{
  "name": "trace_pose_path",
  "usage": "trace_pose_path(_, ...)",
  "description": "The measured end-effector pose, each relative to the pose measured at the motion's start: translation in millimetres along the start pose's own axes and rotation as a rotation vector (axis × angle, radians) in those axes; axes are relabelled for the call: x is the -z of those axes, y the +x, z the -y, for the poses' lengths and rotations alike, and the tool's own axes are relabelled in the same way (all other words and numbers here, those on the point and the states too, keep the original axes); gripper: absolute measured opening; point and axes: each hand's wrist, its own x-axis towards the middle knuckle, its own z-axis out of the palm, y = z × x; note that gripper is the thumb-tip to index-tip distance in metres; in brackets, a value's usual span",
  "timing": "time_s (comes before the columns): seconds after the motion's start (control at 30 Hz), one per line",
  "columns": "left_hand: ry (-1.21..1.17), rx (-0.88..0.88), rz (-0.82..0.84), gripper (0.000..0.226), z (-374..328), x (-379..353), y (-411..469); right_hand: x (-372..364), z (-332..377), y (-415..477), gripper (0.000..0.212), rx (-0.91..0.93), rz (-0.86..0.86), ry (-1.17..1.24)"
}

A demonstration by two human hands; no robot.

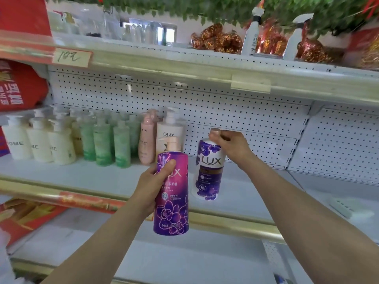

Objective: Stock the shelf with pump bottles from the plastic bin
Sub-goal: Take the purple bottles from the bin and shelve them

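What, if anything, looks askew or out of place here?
Only the white Lux bottle: it tilts on the shelf, gripped at its top by the right hand. The shelved bottles stand upright; nothing spilled.

Shelf board (231, 193) lies open to the right of the white bottle (209, 173); rows of bottles (102, 144) block the left, and the upper shelf (184, 64) overhangs.
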Motion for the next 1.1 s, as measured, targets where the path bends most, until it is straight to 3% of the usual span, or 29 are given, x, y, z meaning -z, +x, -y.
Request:
trace_pose_path(0.2, -0.024, 0.015, 0.012, 0.057, -1, 0, 28, 15, -3, 10, 0.07, -0.107, 0.279, -0.186)
trace_pose_path(0.47, -0.023, 0.027, 0.049, 0.054, -1, -1, 51, -2, -9, 48, 0.074, -0.123, 0.204, -0.189)
trace_pose_path(0.9, -0.034, 0.031, 0.065, 0.059, -3, 1, 67, -24, -19, 100, 0.066, -0.052, 0.221, -0.211)
trace_pose_path(1.1, -0.021, 0.031, 0.065, 0.06, -4, -3, 64, -18, -27, 94, 0.081, -0.112, 0.232, -0.142)
